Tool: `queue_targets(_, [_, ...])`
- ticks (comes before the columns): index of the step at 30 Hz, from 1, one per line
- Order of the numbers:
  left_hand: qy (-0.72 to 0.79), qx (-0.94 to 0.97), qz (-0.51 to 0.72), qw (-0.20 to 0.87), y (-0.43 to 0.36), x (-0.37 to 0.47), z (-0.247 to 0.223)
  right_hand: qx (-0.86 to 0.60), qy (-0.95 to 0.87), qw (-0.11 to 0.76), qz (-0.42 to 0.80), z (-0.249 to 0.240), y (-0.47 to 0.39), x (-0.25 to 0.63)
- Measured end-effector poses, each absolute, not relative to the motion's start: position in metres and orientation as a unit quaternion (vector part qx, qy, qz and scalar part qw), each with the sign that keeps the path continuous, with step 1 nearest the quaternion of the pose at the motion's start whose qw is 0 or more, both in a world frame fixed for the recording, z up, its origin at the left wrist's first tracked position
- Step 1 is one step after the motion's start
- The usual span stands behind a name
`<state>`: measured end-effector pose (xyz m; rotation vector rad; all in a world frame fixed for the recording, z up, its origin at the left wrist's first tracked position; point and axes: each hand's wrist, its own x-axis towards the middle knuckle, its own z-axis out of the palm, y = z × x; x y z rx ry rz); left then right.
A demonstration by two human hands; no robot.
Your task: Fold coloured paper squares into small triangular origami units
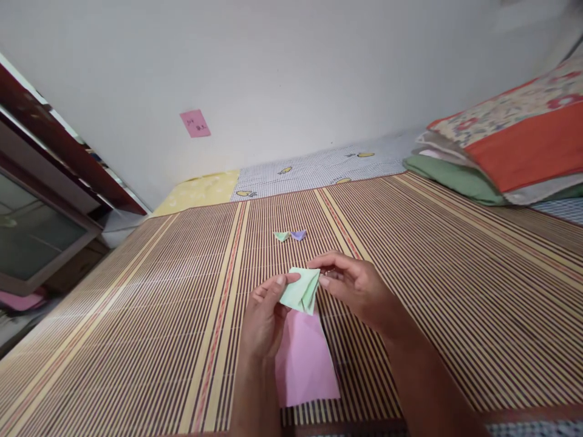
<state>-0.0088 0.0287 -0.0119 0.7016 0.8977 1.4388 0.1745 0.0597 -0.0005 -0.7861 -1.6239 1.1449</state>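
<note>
A folded piece of light green paper point(298, 290) is held up between my two hands, its layers parted a little along the right side. My left hand point(268, 315) pinches its left part, thumb on top. At the upper right corner, the thumb and fingers of my right hand point(353, 285) close on the paper's edge. Beneath the hands a pink sheet of paper point(307, 364) lies on the striped mat, its far end hidden by the green paper. Farther off sit a small green folded paper point(281, 236) and a small purple folded paper point(299, 235), side by side.
A striped bamboo mat point(401, 243) covers the surface. Folded bedding point(514, 152) is piled at the far right. A patterned sheet point(310, 167) runs along the wall, where a pink note point(195, 123) is stuck. A glass-fronted cabinet point(40, 224) stands on the left.
</note>
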Motion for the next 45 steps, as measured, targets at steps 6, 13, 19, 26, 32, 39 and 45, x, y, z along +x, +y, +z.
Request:
queue_targets(6, [0.385, 0.293, 0.625, 0.612, 0.028, -0.007, -0.012, -0.307, -0.707, 0.458, 0.444, 0.001, 0.058, 0.177])
queue_targets(13, [0.379, 0.293, 0.625, 0.616, 0.029, -0.005, -0.012, -0.323, -0.732, 0.421, 0.428, 0.006, 0.057, 0.178])
queue_targets(19, [0.399, 0.315, 0.62, 0.598, 0.028, -0.002, -0.009, -0.32, -0.733, 0.442, 0.406, 0.006, 0.058, 0.177])
queue_targets(26, [0.412, 0.376, 0.607, 0.565, 0.027, -0.001, -0.013, -0.341, -0.716, 0.466, 0.393, 0.001, 0.059, 0.173])
queue_targets(32, [0.397, 0.381, 0.61, 0.57, 0.027, -0.001, -0.014, -0.357, -0.71, 0.465, 0.391, 0.001, 0.06, 0.17])
queue_targets(39, [0.388, 0.383, 0.591, 0.594, 0.026, -0.001, -0.012, -0.362, -0.707, 0.461, 0.395, -0.001, 0.058, 0.169])
queue_targets(45, [0.394, 0.374, 0.593, 0.594, 0.027, -0.002, -0.013, -0.364, -0.708, 0.463, 0.39, -0.002, 0.059, 0.168])
